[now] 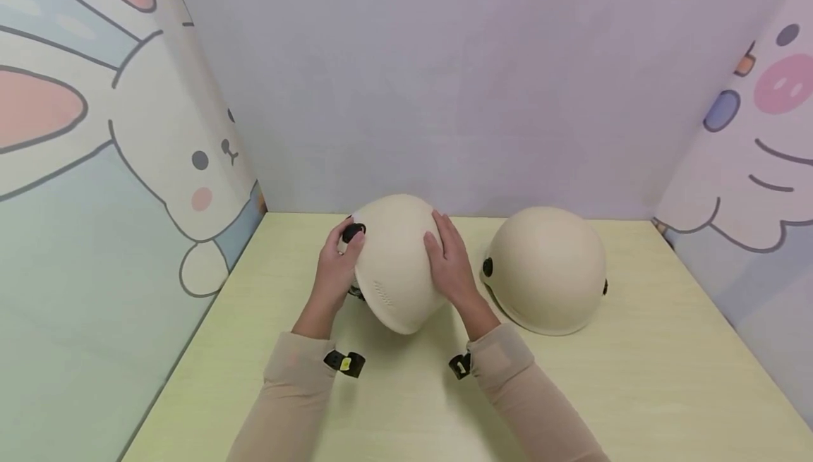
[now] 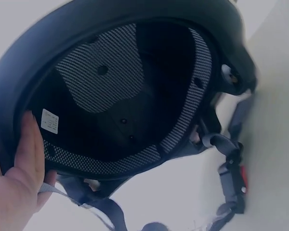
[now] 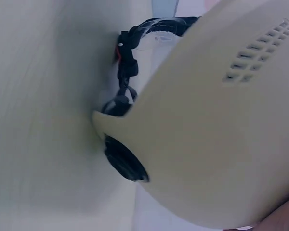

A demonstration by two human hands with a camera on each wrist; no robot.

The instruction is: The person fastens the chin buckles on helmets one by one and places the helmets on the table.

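Observation:
A cream helmet (image 1: 396, 257) is tilted between both hands above the table. My left hand (image 1: 336, 264) grips its rim beside a black round side button, thumb on the outer shell. In the left wrist view, fingers (image 2: 31, 149) reach inside the dark padded helmet interior (image 2: 101, 120). My right hand (image 1: 452, 264) rests flat against the shell's right side, fingers fairly straight. Black chin straps (image 2: 231, 178) with a buckle hang below the helmet. Small vent holes (image 3: 255, 53) show on the shell in the right wrist view.
A second cream helmet (image 1: 547, 271) sits dome up on the table, just right of my right hand. The pale yellow table (image 1: 667, 377) is bordered by a grey back wall (image 1: 432, 81) and side panels printed with cartoon animals.

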